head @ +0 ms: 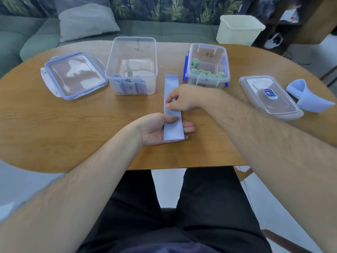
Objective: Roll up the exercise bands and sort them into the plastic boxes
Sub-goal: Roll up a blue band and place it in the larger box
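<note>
Item: blue band (171, 84), flat on desk (73, 125) between two boxes. Left hand (155, 130) grips near end, thumb on top. Right hand (184, 99) at mid-band, apparently pinching it. Handling: start roll tight, edges aligned. Probable destination: left box (131, 39), holding blue rolls.

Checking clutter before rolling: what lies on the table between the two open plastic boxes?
Only the far end of the flat blue band, on the bare table; head view shows it.
</note>
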